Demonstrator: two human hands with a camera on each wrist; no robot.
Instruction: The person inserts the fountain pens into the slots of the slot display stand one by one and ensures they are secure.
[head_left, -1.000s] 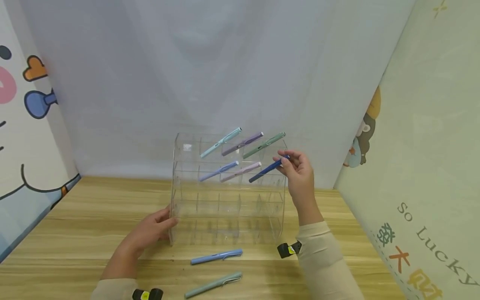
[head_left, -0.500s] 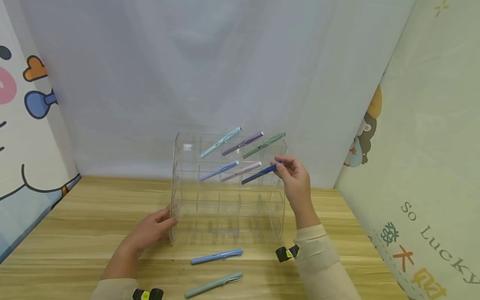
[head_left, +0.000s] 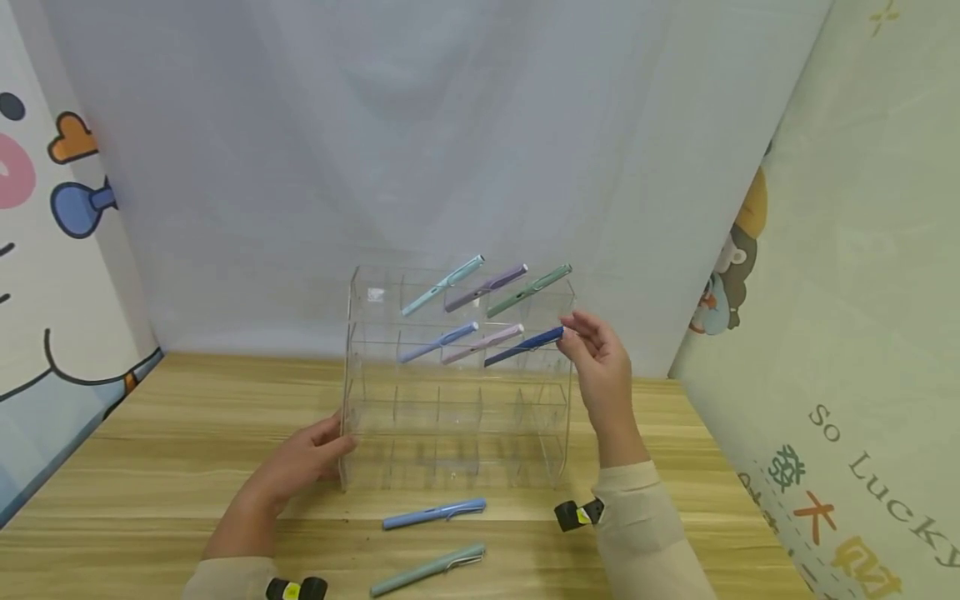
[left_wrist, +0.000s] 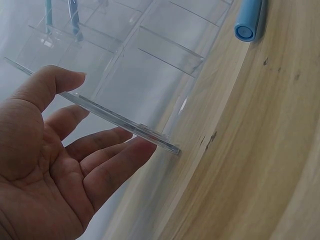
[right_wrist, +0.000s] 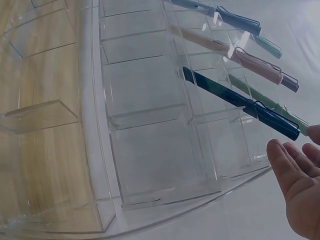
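Observation:
A clear acrylic pen rack [head_left: 348,358] stands tilted back on the table. My left hand [head_left: 300,465] grips its left side panel, thumb on one face and fingers on the other in the left wrist view. A dark blue pen [head_left: 523,347] lies slanted across the second tier, its clip showing. Right at its cap end is my right hand [head_left: 602,367], fingers loosely bent; in the right wrist view the fingertips sit just beside the cap [right_wrist: 280,124], not wrapped round it. Left of this pen rest a pink pen [head_left: 482,344] and a periwinkle pen [head_left: 438,342].
The top tier bears a light aqua pen [head_left: 442,285], a purple pen [head_left: 486,288] and a green pen [head_left: 529,291]. On the wooden table [head_left: 187,433], in front of the rack, lie a blue pen [head_left: 433,513] and a sage green pen [head_left: 427,570]. A pale curtain [head_left: 450,150] hangs behind.
The right hand lowered the dark blue pen leftward onto the second tier, then let go and drew back slightly right. The left hand has stayed on the rack's side.

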